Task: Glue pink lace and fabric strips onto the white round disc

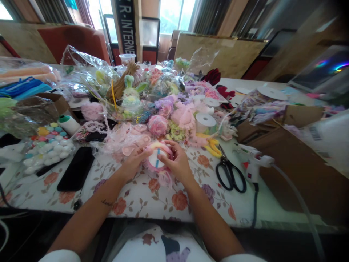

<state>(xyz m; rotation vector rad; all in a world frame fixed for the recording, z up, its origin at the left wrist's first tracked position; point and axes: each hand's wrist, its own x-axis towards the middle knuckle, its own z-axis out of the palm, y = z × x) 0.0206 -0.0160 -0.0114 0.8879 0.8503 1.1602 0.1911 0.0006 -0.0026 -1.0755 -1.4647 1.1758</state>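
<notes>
Both my hands meet over a round pink fluffy craft piece point(157, 160) with a white centre and a blue strip, held just above the flowered tablecloth point(141, 200). My left hand point(134, 163) curls around its left side. My right hand point(176, 160) pinches its right edge with bent fingers. Pink frilly fabric hangs below the piece.
A black phone point(77, 173) lies to the left beside a bag of coloured pompoms point(49, 145). Black scissors point(231, 174) and a white glue gun point(252, 163) lie to the right, by cardboard boxes point(294, 167). Ribbon spools point(205, 122), pink pompoms and plastic bags crowd the far side.
</notes>
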